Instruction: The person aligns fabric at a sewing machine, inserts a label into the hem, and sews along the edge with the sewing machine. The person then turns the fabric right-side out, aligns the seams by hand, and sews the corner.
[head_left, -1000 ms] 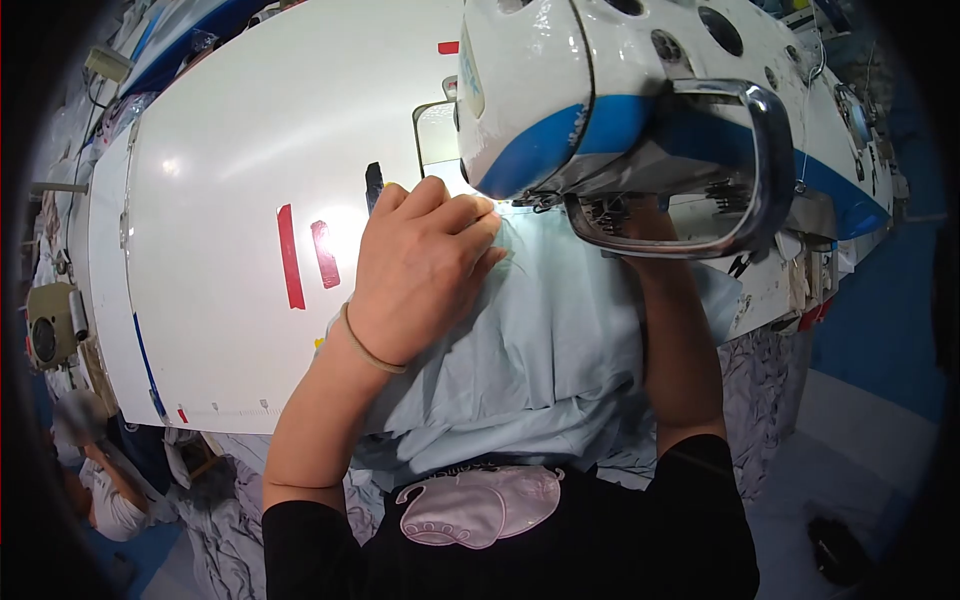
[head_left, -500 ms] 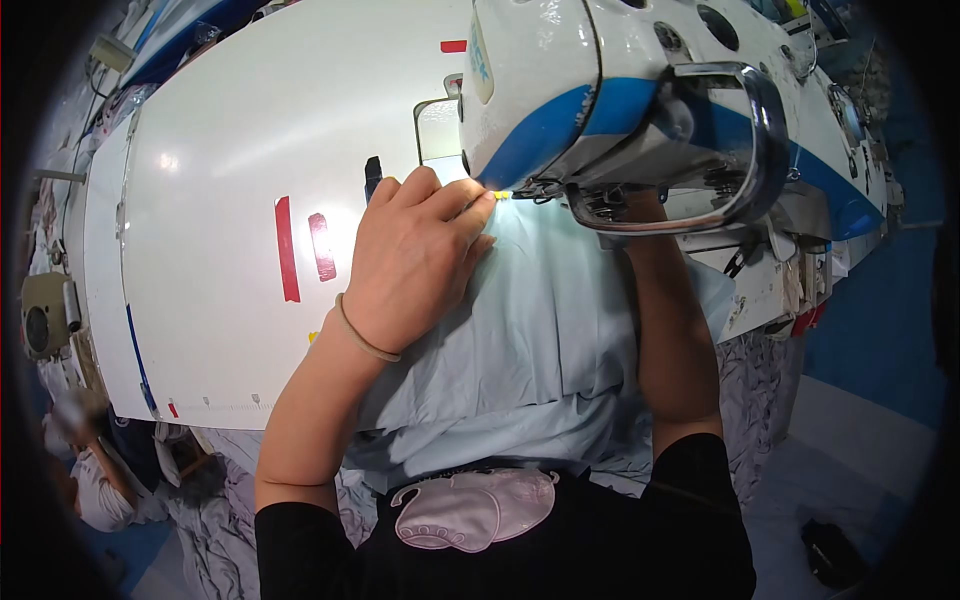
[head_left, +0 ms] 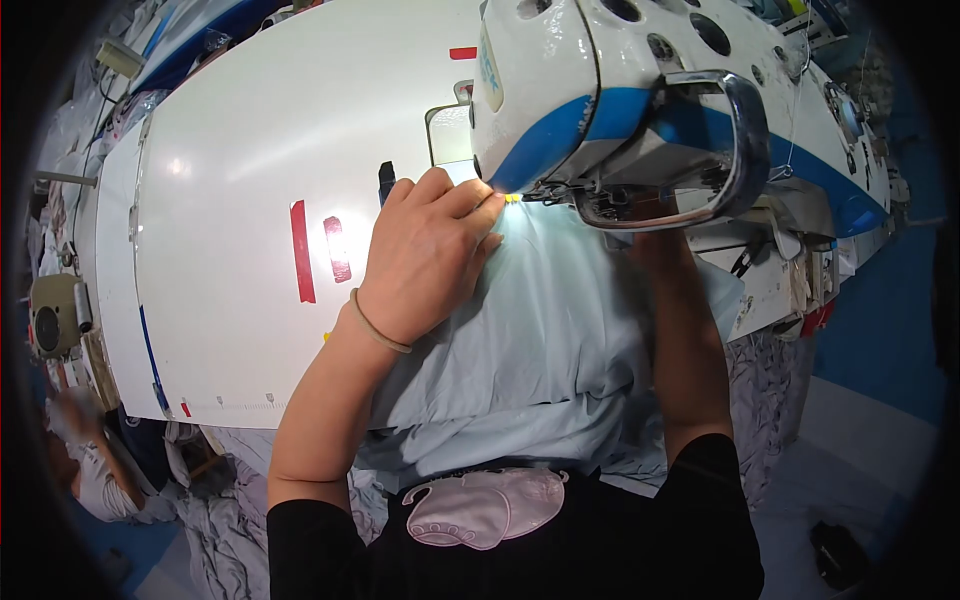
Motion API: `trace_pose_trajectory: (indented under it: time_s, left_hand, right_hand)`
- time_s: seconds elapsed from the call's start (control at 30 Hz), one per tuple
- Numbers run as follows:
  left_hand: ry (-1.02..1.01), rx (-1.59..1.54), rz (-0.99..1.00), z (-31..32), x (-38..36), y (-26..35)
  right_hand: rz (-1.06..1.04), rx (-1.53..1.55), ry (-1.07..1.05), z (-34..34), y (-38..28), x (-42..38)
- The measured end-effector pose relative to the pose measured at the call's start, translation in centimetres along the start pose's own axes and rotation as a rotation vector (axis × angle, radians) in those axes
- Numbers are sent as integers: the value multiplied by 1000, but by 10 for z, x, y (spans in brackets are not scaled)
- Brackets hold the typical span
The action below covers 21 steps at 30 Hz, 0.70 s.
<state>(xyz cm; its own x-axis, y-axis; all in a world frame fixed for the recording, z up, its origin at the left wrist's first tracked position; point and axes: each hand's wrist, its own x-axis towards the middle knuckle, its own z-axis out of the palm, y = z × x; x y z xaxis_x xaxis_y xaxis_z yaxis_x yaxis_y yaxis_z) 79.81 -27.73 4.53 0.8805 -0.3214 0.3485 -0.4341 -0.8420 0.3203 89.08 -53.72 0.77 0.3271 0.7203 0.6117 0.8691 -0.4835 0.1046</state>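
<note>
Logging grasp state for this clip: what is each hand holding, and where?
Left hand presses flat on the light blue fabric near the needle; no pinch visible. Right hand is hidden behind the sewing machine.

Fabric [head_left: 545, 330] pale blue, plain, no print. Sewing machine [head_left: 610, 90] glossy white with blue band, chrome guard. Table [head_left: 250, 150] white; two red tape strips [head_left: 302, 251] mid-surface, small red mark [head_left: 462, 52] near far edge, blue line at left edge. Beige band [head_left: 378, 328] on wrist. Sleeves black, pink patch [head_left: 485, 507] on front.
</note>
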Motion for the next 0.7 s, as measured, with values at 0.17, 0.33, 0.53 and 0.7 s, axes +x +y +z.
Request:
trace_pose_trajectory:
  time_s: [0.17,0.33,0.53,0.7]
  left_hand:
    - [-22,-21,21,-5,0,1]
    - [-47,-56,38,-11,1,2]
    - [-81,-88,44,-13,1,3]
    - [-79,-97,47,-13,0,4]
  right_hand:
    - [-92,-153,-110,24,6,-14]
    - [362,515,-58,17,1,-3]
    - [575,753,-51,-10,-11,16]
    - [563,471,-367,-21,-6,20]
